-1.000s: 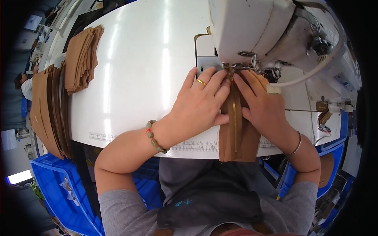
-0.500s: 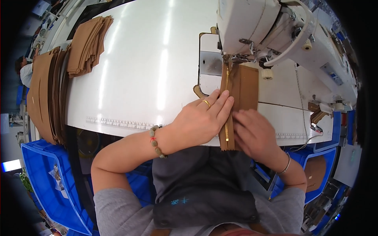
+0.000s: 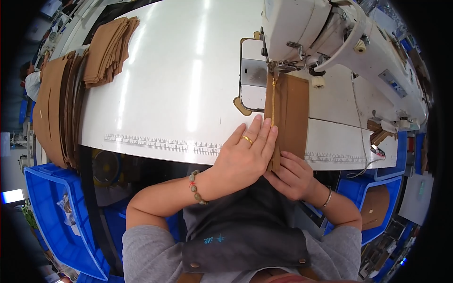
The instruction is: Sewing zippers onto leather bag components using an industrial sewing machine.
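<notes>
A brown fabric piece with a gold zipper along its left side lies under the presser foot of a white sewing machine. My left hand, with a gold ring and a bead bracelet, lies flat on the white table edge, fingertips touching the fabric's left side beside the zipper. My right hand pinches the near end of the fabric where it hangs over the table edge. The needle area is partly hidden by the machine head.
A fanned stack of tan cut pieces lies at the far left of the white table. Larger brown panels hang over its left edge. Blue bins stand on the floor at left and right. A ruler strip runs along the near edge.
The fabric has fed away from me through the machine. Both hands have slid back toward the near table edge, and my right hand now grips the fabric's near end.
</notes>
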The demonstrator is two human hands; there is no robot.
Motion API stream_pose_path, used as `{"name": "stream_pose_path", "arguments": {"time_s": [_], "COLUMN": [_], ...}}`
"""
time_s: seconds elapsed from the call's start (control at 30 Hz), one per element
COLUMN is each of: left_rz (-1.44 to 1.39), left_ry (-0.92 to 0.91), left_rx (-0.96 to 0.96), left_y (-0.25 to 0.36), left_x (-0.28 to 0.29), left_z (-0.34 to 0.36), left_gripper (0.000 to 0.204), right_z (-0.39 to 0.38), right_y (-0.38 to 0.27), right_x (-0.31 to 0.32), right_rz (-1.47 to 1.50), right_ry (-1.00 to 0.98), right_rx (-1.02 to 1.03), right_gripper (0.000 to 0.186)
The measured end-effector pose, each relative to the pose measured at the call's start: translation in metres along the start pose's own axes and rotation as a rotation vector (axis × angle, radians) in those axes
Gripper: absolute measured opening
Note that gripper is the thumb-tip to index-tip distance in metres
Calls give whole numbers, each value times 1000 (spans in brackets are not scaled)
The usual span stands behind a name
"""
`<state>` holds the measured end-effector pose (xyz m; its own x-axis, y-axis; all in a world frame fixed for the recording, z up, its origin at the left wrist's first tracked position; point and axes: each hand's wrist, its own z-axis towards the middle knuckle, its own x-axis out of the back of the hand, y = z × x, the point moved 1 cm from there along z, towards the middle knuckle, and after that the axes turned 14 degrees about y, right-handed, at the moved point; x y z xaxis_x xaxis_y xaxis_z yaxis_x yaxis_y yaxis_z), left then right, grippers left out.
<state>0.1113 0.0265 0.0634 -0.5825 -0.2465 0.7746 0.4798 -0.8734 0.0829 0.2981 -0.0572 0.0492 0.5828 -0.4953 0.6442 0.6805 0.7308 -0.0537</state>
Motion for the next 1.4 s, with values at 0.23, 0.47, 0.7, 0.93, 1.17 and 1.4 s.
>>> {"name": "stream_pose_path", "arguments": {"time_s": [0.23, 0.47, 0.7, 0.93, 1.17, 1.4], "left_rz": [6, 22, 8, -200, 469, 1304], "left_ry": [-21, -79, -133, -109, 127, 282], "left_rx": [20, 15, 59, -2, 259, 637], "left_y": [1, -3, -3, -2, -151, -321], "left_x": [2, 7, 12, 12, 120, 260], "left_z": [-1, 0, 2, -44, -82, -173], "left_gripper": [53, 52, 75, 94, 36, 40], "right_z": [-2, 25, 54, 43, 39, 45], "right_y": [0, 21, 98, 99, 98, 98], "right_x": [0, 25, -16, -8, -12, -15], "right_rz": [0, 267, 24, -32, -60, -65], "right_ry": [1, -48, -166, -296, -345, -337], "right_rx": [24, -208, -313, -354, -408, -380], "right_gripper": [17, 18, 51, 88, 93, 92]}}
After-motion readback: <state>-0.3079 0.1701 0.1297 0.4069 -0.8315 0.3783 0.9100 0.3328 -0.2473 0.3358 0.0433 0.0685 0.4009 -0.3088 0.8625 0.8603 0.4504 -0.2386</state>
